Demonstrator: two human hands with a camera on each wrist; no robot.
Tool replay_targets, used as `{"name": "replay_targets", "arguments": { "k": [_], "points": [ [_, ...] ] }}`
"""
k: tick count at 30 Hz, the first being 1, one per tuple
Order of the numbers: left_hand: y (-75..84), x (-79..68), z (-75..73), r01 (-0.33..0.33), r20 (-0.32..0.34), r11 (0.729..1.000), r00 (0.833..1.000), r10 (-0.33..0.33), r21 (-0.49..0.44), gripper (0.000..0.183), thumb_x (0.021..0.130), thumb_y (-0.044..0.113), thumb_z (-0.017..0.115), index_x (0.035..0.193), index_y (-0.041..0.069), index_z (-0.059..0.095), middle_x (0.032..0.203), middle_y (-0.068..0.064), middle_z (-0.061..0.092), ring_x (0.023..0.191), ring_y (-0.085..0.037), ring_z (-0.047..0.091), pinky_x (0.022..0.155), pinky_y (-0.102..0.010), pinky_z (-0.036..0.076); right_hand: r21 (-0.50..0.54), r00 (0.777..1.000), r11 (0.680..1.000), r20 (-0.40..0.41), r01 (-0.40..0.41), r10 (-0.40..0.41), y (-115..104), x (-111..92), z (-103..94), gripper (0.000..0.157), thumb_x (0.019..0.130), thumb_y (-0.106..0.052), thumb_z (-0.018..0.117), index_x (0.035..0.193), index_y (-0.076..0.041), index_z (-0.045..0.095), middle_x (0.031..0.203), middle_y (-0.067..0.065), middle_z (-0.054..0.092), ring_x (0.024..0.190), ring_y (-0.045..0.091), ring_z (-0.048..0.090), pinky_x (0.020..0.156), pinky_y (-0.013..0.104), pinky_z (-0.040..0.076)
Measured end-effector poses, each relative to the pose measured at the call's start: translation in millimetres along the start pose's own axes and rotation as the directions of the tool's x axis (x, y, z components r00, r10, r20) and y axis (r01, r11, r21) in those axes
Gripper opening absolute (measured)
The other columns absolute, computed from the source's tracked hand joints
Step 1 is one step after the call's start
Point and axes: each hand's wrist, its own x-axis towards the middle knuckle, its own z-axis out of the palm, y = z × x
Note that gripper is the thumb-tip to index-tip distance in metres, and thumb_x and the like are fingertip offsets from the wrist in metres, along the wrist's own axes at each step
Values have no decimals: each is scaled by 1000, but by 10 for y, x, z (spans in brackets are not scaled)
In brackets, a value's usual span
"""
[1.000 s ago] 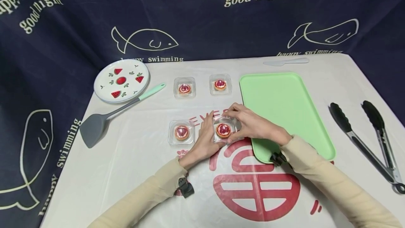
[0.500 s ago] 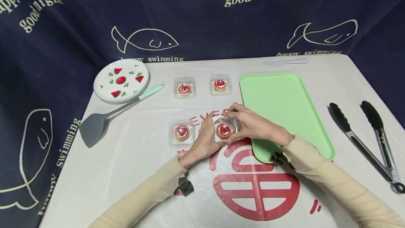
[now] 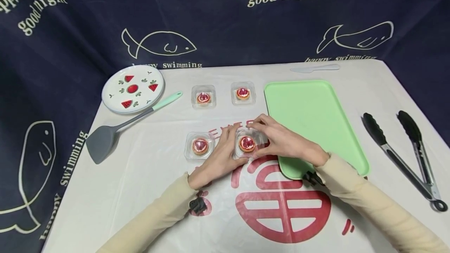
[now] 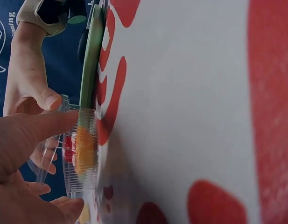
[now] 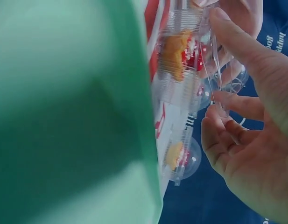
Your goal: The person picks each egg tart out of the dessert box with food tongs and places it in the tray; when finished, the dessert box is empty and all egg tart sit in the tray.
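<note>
A clear plastic box (image 3: 239,155) with a small red-topped tart (image 3: 247,143) inside sits between both hands on the table. My left hand (image 3: 218,158) holds the box from its left, thumb at the near side and fingers at the far side. From the right, my right hand (image 3: 283,139) pinches the clear lid (image 5: 222,111) between thumb and fingers. That lid stands tilted away from the ribbed base (image 4: 91,170) in both wrist views. Close to my left hand is another boxed tart (image 3: 200,146).
Two more boxed tarts, one at left (image 3: 203,97) and one at right (image 3: 243,93), stand farther back. A green tray (image 3: 309,116) lies under my right forearm. Around are a patterned plate (image 3: 147,100), a grey spatula (image 3: 102,141), a white knife (image 3: 316,68) and black-tipped tongs (image 3: 408,171).
My left hand and wrist have shifted slightly left and turned a little, while the right hand stays at the lid. The head view has drifted slightly.
</note>
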Motion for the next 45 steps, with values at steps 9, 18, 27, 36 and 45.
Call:
{"name": "replay_targets", "arguments": {
  "k": [9, 18, 27, 36, 45],
  "points": [
    [59, -50, -72, -97, -110, 995, 989, 98, 18, 88, 79, 11, 80, 147, -2, 26, 141, -21, 37, 130, -34, 44, 113, -41, 37, 190, 998, 980, -22, -52, 57, -54, -80, -122, 65, 89, -25, 73, 140, 2, 45, 121, 15, 59, 107, 25, 57, 90, 46, 52],
    [76, -77, -134, -168, -163, 980, 969, 185, 111, 86, 82, 2, 74, 150, 0, 22, 140, -20, 38, 130, -31, 42, 114, -39, 36, 555, 946, 766, 201, -323, 253, -69, -59, -166, 66, 107, -44, 21, 123, 11, 53, 97, 20, 66, 84, 26, 65, 77, 40, 57],
    [65, -53, -105, -300, -173, 885, 909, 378, 356, 78, 81, -1, 70, 147, -3, 27, 135, -23, 41, 120, -32, 49, 107, -38, 43, 725, 859, 462, 450, -511, 244, -76, -38, -178, 80, 100, -62, 14, 111, 7, 53, 92, 9, 68, 74, 14, 65, 71, 28, 56],
    [63, -49, -97, -308, -160, 889, 912, 378, 339, 80, 79, -5, 68, 147, -4, 26, 133, -21, 43, 119, -29, 51, 108, -36, 43, 749, 870, 443, 442, -492, 219, -55, -60, -163, 76, 102, -57, 23, 109, 10, 59, 90, 9, 69, 74, 14, 64, 73, 27, 57],
    [243, -113, -320, 83, 39, 970, 996, -75, -230, 78, 95, 28, 64, 151, -2, 19, 136, -22, 46, 124, -34, 52, 105, -46, 45, 689, 919, 610, 333, -391, 212, -41, -92, -179, 70, 106, -46, 28, 111, 16, 59, 93, 19, 68, 80, 23, 68, 77, 32, 60]
  ]
}}
